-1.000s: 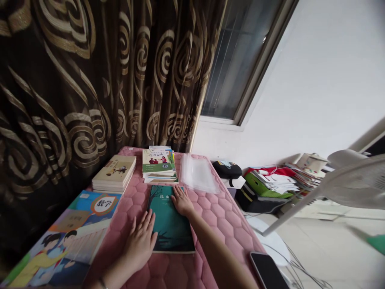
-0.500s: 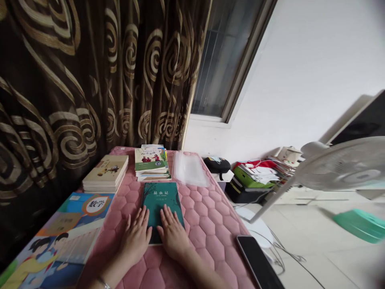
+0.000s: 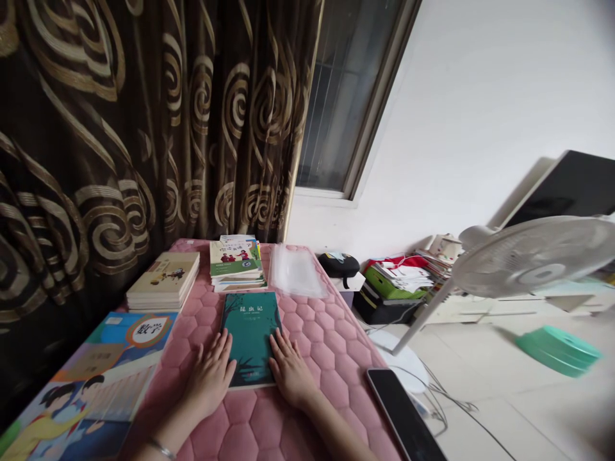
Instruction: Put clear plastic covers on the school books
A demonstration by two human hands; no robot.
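Observation:
A dark green book (image 3: 250,335) lies closed on the pink quilted table top (image 3: 331,346). My left hand (image 3: 209,375) lies flat at the book's near left corner, fingers spread and touching its edge. My right hand (image 3: 289,369) lies flat at the near right corner, fingers stretched along that edge. Neither hand holds anything.
A large colourful maths book (image 3: 96,378) lies at the left. Two book stacks, one beige (image 3: 164,280) and one green-topped (image 3: 235,261), sit at the back beside clear plastic sleeves (image 3: 295,271). A black phone (image 3: 402,413) lies near the right edge. A white fan (image 3: 523,259) stands at the right.
My right hand has slid from the far right corner of the green book down over its cover to the near right edge. My left hand has stayed at the near left corner.

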